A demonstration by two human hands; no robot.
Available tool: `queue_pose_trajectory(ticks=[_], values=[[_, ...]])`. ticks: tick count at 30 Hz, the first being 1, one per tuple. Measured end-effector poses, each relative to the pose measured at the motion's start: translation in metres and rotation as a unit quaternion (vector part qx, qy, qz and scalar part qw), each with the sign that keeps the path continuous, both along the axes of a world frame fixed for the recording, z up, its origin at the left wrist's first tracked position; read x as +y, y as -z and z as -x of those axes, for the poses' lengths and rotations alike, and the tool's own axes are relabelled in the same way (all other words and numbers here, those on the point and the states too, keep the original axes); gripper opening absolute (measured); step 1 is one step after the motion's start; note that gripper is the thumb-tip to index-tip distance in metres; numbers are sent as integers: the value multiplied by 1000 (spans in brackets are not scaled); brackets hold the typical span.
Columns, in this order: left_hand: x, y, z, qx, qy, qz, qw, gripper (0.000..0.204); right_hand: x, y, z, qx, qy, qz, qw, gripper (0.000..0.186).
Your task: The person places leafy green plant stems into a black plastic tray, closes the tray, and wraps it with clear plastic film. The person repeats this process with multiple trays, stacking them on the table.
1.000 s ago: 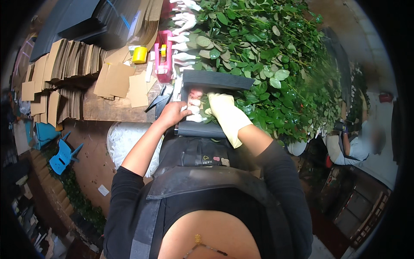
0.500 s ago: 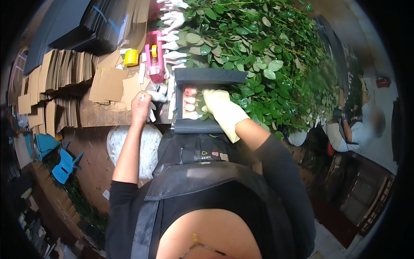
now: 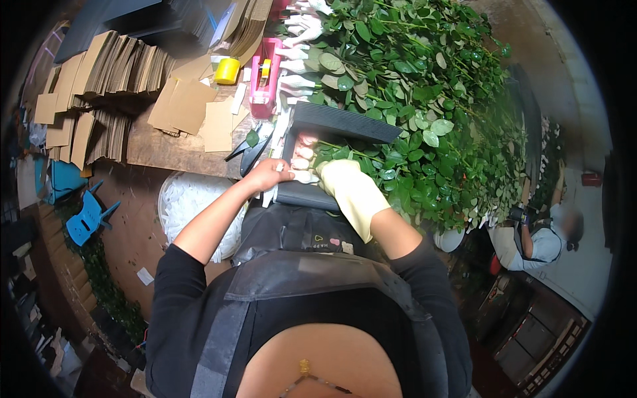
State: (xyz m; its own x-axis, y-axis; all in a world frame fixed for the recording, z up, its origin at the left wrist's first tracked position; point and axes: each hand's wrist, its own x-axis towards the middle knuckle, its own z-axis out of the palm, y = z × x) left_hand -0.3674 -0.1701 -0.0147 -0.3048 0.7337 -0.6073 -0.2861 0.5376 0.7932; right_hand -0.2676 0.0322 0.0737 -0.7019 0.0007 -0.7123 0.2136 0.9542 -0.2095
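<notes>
- Head view: the left hand (image 3: 269, 174) is bare and its grip is pinched together on the near end of a row of pale rose heads (image 3: 302, 159) that lie on a dark corrugated sheet (image 3: 345, 123) at the near edge of the surface (image 3: 166, 149).
- Head view: the right hand (image 3: 342, 182), in a pale yellow glove, lies over the stems just right of those heads; its fingers curl around the bunch, though I cannot tell how firmly they close.
- Head view, judged from how things lie: a few heads are lined up on the sheet, so the bundle looks started but not wrapped; the sheet lies open, one flap raised at the far side.
- Head view: a large heap of leafy rose stems (image 3: 411, 86) fills the right half of the surface, so much stock seems left to sort.
- Head view: several heads already sleeved in white netting (image 3: 298, 50) lie along the far edge, beside a pink tape dispenser (image 3: 265, 79) and a yellow tape roll (image 3: 227, 71).
- Head view: scissors (image 3: 249, 149) lie near the left hand, and stacks of folded cardboard (image 3: 99, 79) cover the left end of the surface.
- Head view: a bin of white scraps (image 3: 196, 202) stands below the near edge.
</notes>
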Motion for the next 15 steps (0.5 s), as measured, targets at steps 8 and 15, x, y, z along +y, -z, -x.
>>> queue_pose_trajectory(ticks=[8,15], values=[[-6,13,-28,-126,-255,-53,957,17,-6,11,18,-100,-115,-37,988,33],[-138,-8,-14,-3,-272,24,962,24,-9,-2,21,-135,-99,-33,985,38]])
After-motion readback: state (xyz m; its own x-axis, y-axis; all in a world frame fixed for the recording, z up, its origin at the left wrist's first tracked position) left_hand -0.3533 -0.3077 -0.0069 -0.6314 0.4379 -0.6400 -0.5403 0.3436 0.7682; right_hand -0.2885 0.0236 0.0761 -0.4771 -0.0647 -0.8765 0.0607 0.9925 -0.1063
